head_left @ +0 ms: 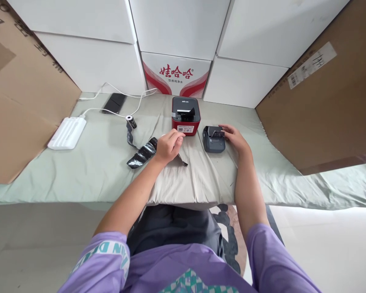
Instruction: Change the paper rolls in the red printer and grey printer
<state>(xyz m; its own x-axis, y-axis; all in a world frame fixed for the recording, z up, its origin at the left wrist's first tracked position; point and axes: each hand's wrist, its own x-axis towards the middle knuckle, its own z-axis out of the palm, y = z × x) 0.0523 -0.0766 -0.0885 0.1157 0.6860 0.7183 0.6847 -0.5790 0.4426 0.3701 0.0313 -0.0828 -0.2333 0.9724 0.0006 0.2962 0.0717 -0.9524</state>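
My left hand (pixel 169 146) is closed, fingers curled together, over a crumpled strip of shiny black film (pixel 142 154). Whether it pinches the film is hidden. Just beyond its fingertips stands a red and black desktop printer (pixel 186 116) with a white label on its front. My right hand (pixel 236 138) grips the right side of a small dark grey label printer (pixel 214 143), its fingers at the raised see-through flap on top. Left of the film, a small dark roll with a white end (pixel 130 121) trails a dark strip.
A white power bank (pixel 67 133) with a white cable (pixel 102 109) lies at the left, near a black phone (pixel 114 103). White boxes (pixel 177 28) form a wall behind. Cardboard boxes stand at left (pixel 27 106) and right (pixel 320 97). A pale green cloth (pixel 88 175) covers the surface.
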